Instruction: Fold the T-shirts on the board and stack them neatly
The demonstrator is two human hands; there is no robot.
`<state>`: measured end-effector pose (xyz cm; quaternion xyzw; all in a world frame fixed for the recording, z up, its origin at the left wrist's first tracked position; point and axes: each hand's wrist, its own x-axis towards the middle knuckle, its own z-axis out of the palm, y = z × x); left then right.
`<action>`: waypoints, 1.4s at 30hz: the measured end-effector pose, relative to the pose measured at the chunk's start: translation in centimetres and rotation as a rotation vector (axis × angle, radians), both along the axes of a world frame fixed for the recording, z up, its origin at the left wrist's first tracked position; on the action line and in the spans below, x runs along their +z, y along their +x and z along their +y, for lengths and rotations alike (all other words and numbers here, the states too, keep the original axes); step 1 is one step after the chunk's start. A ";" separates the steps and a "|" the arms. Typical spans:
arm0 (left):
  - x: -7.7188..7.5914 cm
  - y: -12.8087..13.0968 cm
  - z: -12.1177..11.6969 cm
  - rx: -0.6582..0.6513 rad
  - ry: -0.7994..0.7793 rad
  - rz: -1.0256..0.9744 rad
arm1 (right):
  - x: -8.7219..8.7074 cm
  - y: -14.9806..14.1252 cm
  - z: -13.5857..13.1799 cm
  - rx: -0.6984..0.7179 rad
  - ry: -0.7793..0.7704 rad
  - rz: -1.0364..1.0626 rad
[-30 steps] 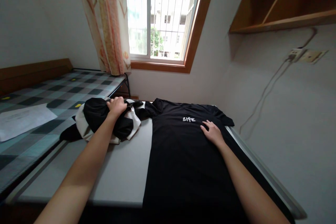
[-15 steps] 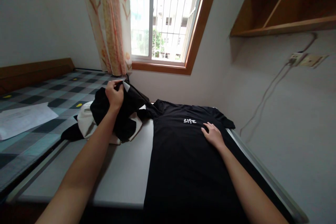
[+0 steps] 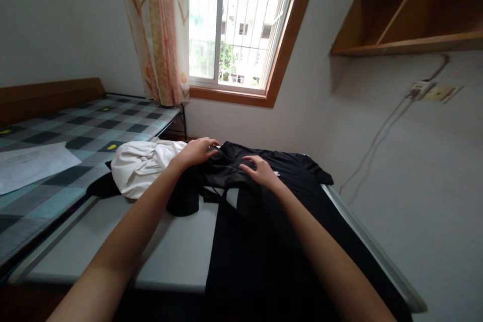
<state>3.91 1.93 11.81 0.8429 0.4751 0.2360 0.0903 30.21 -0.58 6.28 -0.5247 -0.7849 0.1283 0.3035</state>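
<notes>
A black T-shirt [image 3: 302, 221] lies spread over the right side of a white table, its white print mostly covered by my right hand. Across the shirt's left part rests a bunched black garment [image 3: 230, 176], crumpled, with a small light patch on it. My left hand [image 3: 199, 152] is at the far left of this bunch, fingers stretched and slightly apart. On its other side my right hand [image 3: 261, 171] hovers over or touches the cloth, thumb and fingers apart. Left of my left hand sits a crumpled white garment [image 3: 141, 163].
The white table [image 3: 177, 256] stands against a bed [image 3: 79, 126] with a checked cover, where a sheet of paper [image 3: 37, 163] lies. A window [image 3: 241, 35] and curtain [image 3: 166, 30] are behind. Wooden shelves [image 3: 407, 43] and a socket with cables [image 3: 418, 89] are on the right wall.
The bunched black garment has moved right, off the white garment and onto the T-shirt's left part. My left hand has loosened its grip and moved right; my right hand has shifted left.
</notes>
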 end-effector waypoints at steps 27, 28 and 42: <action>-1.6 1.8 0.1 -0.404 -0.396 -0.323 | 11.8 3.7 -3.1 -0.026 -0.078 0.974; -1.7 2.0 0.2 -0.413 -0.436 -0.362 | 12.0 4.7 -3.2 -0.049 -0.043 0.955; -0.7 3.6 -0.8 -0.280 -0.845 -1.076 | 5.9 4.6 -3.2 0.053 -0.027 0.129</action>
